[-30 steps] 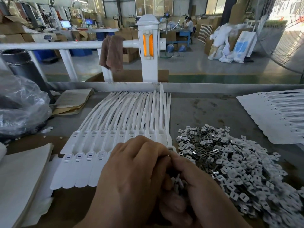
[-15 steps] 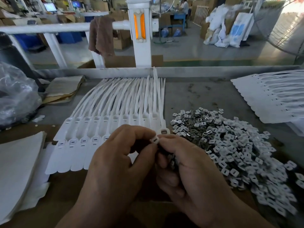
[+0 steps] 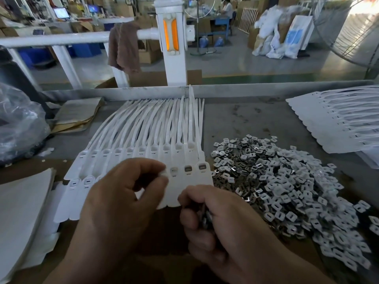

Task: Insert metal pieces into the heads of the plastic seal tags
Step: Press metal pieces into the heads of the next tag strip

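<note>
Three rightmost heads of the seal tags on the bench hold metal; the rest look empty. The left hand pinches one piece; the right hand clutches spares.

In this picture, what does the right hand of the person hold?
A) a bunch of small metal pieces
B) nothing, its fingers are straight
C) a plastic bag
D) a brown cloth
A: the right hand has its fingers curled round a bunch of small metal pieces, which show dark between the thumb and the fingers.
</note>
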A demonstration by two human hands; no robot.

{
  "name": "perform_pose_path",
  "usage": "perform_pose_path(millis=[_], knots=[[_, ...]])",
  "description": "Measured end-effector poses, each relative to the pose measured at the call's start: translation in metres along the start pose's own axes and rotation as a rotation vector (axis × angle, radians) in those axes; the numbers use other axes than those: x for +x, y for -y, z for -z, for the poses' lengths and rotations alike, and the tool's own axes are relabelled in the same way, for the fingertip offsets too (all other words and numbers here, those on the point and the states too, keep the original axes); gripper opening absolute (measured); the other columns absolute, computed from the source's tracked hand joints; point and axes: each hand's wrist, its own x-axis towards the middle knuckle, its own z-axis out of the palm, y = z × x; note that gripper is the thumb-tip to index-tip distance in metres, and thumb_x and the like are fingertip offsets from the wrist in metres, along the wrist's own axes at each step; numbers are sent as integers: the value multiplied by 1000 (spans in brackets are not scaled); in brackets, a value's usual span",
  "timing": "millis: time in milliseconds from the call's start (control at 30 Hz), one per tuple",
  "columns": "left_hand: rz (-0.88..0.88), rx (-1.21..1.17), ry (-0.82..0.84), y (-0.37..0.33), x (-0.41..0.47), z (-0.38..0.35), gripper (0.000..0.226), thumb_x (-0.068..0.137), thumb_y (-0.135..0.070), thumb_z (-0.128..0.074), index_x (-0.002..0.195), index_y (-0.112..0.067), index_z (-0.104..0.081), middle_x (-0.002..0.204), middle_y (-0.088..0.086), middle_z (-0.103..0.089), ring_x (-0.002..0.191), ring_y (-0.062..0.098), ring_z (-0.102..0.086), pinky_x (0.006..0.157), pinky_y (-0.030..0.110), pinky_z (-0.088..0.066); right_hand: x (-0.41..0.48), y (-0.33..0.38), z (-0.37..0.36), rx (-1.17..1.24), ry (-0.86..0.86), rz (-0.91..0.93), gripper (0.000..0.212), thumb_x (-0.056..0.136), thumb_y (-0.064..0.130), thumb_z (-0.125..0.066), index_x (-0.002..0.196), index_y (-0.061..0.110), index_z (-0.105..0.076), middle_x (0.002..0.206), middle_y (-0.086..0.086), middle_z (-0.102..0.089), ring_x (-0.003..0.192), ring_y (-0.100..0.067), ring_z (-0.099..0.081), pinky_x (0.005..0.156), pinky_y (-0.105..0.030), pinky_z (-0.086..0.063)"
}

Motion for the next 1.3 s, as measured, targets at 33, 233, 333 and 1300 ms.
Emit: perform_pose_path(millis=[33, 233, 333, 1300], knots=[[17, 9, -6, 5, 4, 1, 11, 73, -59, -52, 83, -53, -52, 99, -48, -50, 89, -24, -49, 54, 7, -35, -1, 0, 0, -6, 50, -40, 13, 76, 24, -62, 80, 11, -60, 59, -5, -48, 38, -12, -28, 38, -17, -15], [-72, 141, 92, 8, 28, -23, 11, 82, -41, -60, 93, -40, -63, 80, -24, -54, 81, -5, -55, 61, 10, -39, -4, 2, -4, -2, 283, -58, 19, 82, 31, -55, 75, 18, -67, 57, -4, -49, 34, -9, -36, 37, -13, -27], [-94, 196, 107, 9, 35, -32, 16, 81, -41, -62, 94, -35, -68, 80, -23, -50, 78, -2, -51, 73, 30, -46, -3, 3, -2, -8, 287, -29, 18, 82, 30, -56, 75, 17, -67, 57, -6, -49, 34, -10, -35, 38, -13, -26], [-380, 423, 232, 8, -7, -16, 65, 79, -55, -45, 133, -20, -51, 136, 3, -50, 124, 24, -48, 92, 45, -42, -8, 5, 1, 54, 373, 36, 18, 79, 33, -62, 80, 15, -65, 58, -7, -49, 34, -9, -36, 38, -15, -25]])
